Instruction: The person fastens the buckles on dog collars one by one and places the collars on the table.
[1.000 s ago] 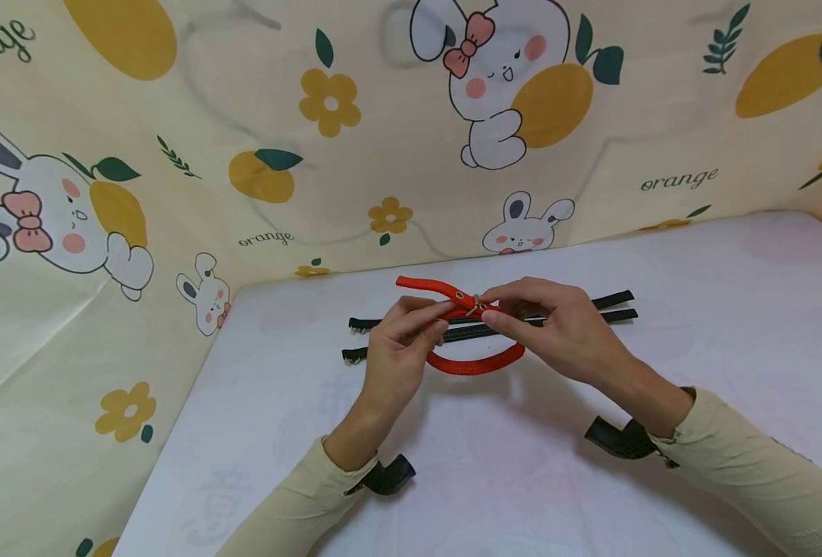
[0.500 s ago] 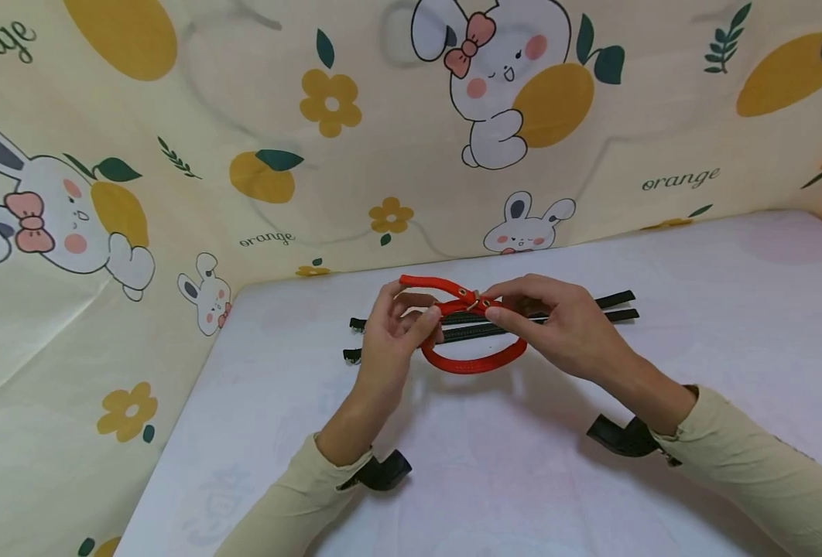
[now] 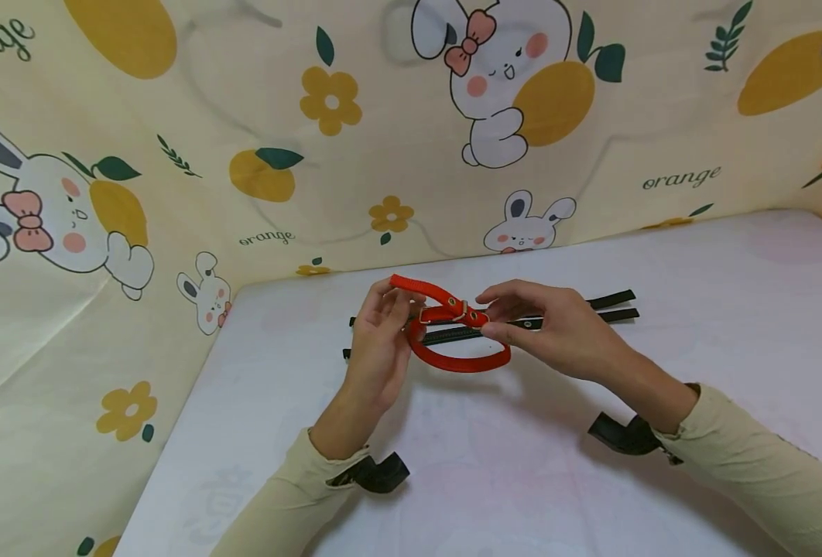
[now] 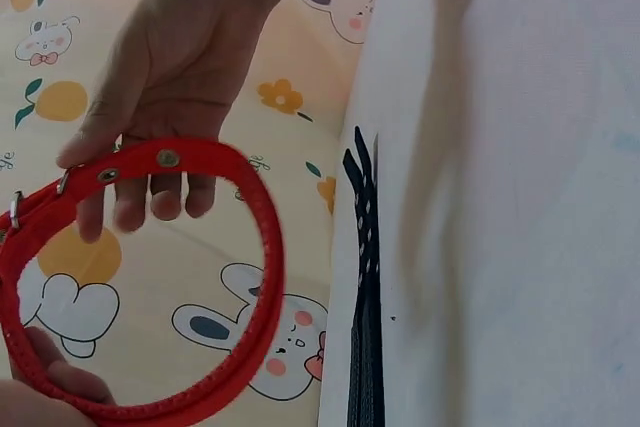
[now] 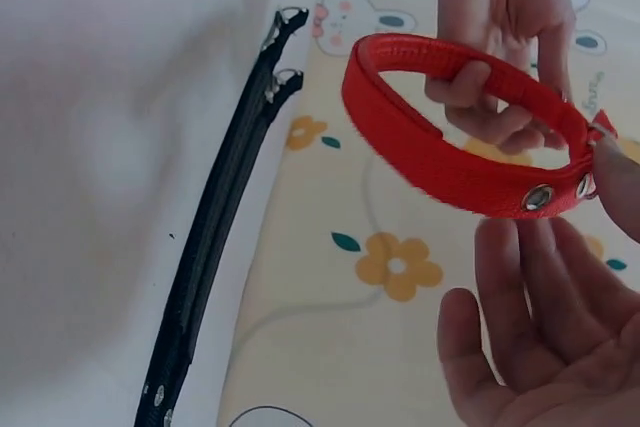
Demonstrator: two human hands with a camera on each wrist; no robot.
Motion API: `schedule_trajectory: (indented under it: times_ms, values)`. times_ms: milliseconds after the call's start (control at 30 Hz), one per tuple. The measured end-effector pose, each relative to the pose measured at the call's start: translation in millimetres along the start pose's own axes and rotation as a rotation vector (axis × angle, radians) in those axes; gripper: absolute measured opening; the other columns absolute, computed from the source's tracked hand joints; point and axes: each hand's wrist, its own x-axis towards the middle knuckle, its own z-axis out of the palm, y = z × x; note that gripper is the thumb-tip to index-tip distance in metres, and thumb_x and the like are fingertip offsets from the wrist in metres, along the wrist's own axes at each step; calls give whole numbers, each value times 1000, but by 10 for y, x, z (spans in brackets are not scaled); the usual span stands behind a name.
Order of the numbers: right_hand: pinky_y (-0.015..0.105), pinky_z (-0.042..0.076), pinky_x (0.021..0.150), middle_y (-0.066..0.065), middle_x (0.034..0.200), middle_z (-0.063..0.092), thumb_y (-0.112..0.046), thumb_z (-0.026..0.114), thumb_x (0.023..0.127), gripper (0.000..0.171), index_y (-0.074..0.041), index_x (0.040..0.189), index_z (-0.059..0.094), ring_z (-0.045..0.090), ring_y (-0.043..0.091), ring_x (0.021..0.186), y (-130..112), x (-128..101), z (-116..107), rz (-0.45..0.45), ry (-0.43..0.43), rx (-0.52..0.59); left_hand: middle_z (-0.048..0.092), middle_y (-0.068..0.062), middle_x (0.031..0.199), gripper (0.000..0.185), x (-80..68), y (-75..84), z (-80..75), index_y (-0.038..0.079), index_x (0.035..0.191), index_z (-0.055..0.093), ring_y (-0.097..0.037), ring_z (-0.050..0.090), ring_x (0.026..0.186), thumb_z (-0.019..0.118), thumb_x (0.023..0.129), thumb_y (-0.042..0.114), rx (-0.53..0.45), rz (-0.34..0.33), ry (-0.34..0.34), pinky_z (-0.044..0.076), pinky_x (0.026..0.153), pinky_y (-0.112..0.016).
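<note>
A cloth wall [image 3: 244, 116] printed with rabbits and oranges rises behind and to the left of a white table [image 3: 522, 480], meeting it in a corner just beyond the fingers. On the right the table runs on wide and bare; toward the person there is open surface under both forearms.

Two black straps [image 3: 564, 308] lie flat on the table side by side, their long axis running left to right, directly under and beyond both sets of fingers; their buckle ends reach past the left fingers toward the wall.

A red collar [image 3: 456, 340] is held up off the table, above the black straps, between the two hands. It is closed into a loop whose long axis runs left to right, with the round of the loop bulging toward the person and the free tip pointing up and left, past the left fingertips.

The left hand [image 3: 378, 348] grips the loop's left end, fingers curled round the band near the tip. The right hand [image 3: 557, 333] pinches the collar at the eyelets beside the buckle [image 3: 461, 311] with thumb and forefinger; its other fingers are spread loosely beneath.
</note>
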Motion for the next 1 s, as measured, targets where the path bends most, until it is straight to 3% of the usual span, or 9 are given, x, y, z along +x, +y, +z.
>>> schedule_trajectory:
  times_ms: [133,333,633,867,1000]
  values:
    - [38,50,83,-8,99,75,-39,72,91,28,-30,117,68,67,14,103,6,16,-9,12,-19,-31,63,4,106,15,-11,9,-17,26,114,59,-16,54,104,51,104,19,-43,11,-28,44,78,-26]
    - [37,50,84,-5,104,74,-38,69,93,27,-26,117,71,66,14,100,0,25,-25,36,-2,-62,63,2,111,26,-12,37,-39,26,131,55,-20,53,109,47,105,27,-56,26,-80,48,76,-28]
    - [35,51,82,-4,114,71,-43,64,96,28,-26,119,69,64,16,103,2,6,-32,49,65,-34,61,0,112,15,5,65,-12,25,114,56,-19,56,106,45,106,22,-47,16,-66,53,76,-27]
    - [30,52,78,-4,114,70,-40,65,96,26,-26,118,70,63,16,101,-3,-5,-24,18,108,-12,66,-3,113,25,-15,41,-10,19,127,55,-22,61,100,45,103,22,9,47,-107,53,75,-25]
    - [27,51,76,-5,112,71,-38,66,96,25,-26,117,71,61,14,98,-8,-13,-37,-6,113,-14,69,-2,108,17,-25,30,-2,21,117,59,-20,64,90,48,103,23,23,61,-104,57,77,-26]
